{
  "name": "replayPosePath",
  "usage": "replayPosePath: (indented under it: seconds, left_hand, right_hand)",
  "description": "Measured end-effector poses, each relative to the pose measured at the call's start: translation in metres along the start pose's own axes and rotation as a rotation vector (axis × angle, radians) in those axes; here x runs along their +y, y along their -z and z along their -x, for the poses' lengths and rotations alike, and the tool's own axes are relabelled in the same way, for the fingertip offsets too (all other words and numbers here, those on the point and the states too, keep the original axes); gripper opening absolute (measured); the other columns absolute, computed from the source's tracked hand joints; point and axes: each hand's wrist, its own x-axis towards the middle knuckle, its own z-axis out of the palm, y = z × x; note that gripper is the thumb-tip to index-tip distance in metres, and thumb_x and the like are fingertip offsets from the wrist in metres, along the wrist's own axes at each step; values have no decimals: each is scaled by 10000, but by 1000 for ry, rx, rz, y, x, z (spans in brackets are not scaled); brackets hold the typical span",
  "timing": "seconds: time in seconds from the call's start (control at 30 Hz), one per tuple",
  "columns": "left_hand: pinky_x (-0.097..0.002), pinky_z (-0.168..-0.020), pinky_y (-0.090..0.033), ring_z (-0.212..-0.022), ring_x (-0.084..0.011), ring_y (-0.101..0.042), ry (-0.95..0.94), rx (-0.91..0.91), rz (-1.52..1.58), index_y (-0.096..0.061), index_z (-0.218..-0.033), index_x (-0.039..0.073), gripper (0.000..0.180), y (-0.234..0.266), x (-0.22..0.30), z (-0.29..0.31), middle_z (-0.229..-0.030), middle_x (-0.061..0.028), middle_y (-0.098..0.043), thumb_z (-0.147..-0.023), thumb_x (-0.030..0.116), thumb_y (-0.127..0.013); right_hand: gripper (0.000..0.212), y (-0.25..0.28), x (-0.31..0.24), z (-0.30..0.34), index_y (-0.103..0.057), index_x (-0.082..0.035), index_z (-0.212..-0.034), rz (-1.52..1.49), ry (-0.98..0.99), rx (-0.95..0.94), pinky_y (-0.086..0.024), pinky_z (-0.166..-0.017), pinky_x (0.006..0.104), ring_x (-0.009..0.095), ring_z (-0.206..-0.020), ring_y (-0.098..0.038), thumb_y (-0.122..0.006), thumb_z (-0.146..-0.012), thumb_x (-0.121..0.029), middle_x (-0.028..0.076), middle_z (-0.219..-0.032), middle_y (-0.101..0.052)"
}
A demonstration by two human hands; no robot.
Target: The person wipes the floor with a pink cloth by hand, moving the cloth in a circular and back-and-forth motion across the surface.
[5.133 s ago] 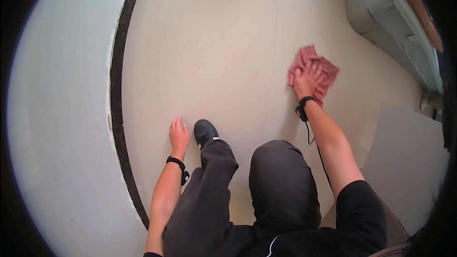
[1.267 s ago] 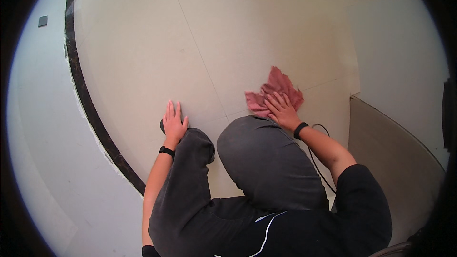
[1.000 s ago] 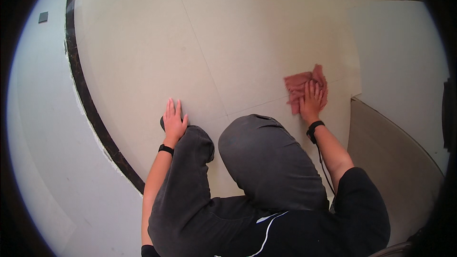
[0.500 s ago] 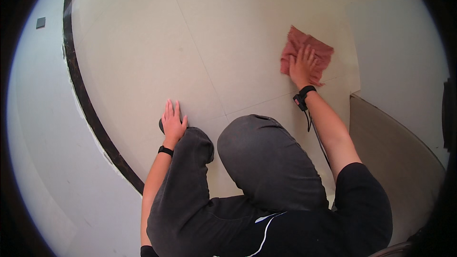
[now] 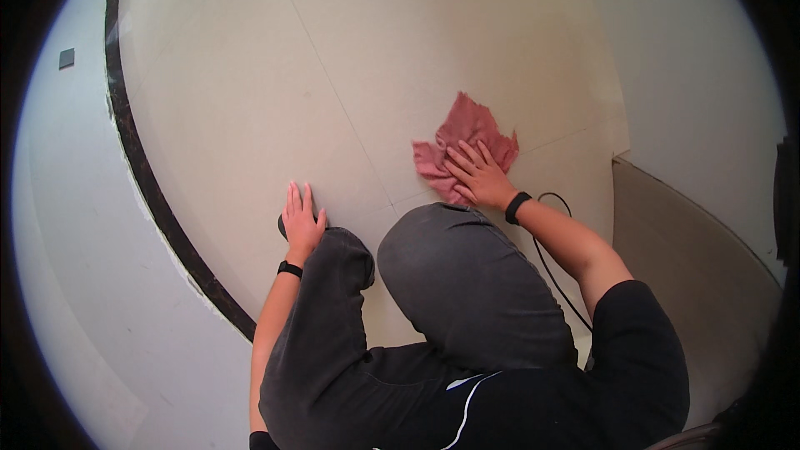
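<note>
A crumpled reddish-pink cloth [image 5: 468, 127] with frayed edges lies on the pale tiled floor, just in front of my right knee. My right hand [image 5: 482, 175] rests flat on its lower right part, fingers stretched out and slightly apart, pressing it rather than gripping. Off to the left, my left hand [image 5: 303, 221] is open with its fingers extended, beside my left knee and over the dark tip of my shoe [image 5: 282, 226]. Nothing shows in the left hand; what lies under its palm is hidden.
A dark skirting strip [image 5: 137, 137] runs along the white wall [image 5: 75, 200] on the left. At the right stand a white panel [image 5: 692, 75] and a brownish panel [image 5: 683, 242]. A thin black cable [image 5: 546, 262] hangs by my right wrist.
My right hand has brought the cloth leftward and nearer to my knees, and the hand has turned to point left. The cloth is bunched differently. My left hand stays nearly still.
</note>
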Motion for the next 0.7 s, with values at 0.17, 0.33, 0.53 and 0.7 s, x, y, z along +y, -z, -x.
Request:
replayPosePath:
  seconds: [0.17, 0.33, 0.53, 0.7]
  left_hand:
    - [-533, -1211, -253, -1576, -356, -208, 27, -2, 33, -344, -1617, 120, 809, 1, -11, 0, -1705, -213, -210, -912, 322, -686]
    - [-539, -1202, -263, -1578, -354, -207, 34, -22, 14, -348, -1617, 129, 795, -1, -12, -1, -1701, -212, -224, -917, 325, -670]
    - [-544, -1202, -260, -1579, -352, -205, 51, -26, 42, -354, -1615, 132, 793, 2, -16, 2, -1702, -215, -221, -912, 326, -667]
    - [-539, -1206, -262, -1578, -351, -207, 60, -13, 56, -350, -1618, 134, 795, 6, -21, 3, -1702, -218, -215, -914, 325, -664]
  right_hand:
    - [673, -3, -2, 23, -484, -239, -1547, 9, -103, 19, -168, -1275, 547, 291, -1567, -247, -650, -917, -408, 31, -1657, -374]
    - [700, -13, -4, 28, -494, -230, -1541, 62, -192, 55, -188, -1267, 553, 298, -1557, -263, -652, -875, -375, 35, -1662, -366]
    - [725, -21, -11, 24, -486, -194, -1548, 75, -332, 117, -175, -1260, 586, 340, -1546, -279, -630, -852, -338, 65, -1657, -369]
    - [773, -28, -11, 10, -377, -129, -1604, 110, -547, 158, -118, -1259, 610, 404, -1556, -213, -591, -890, -332, 113, -1681, -307]
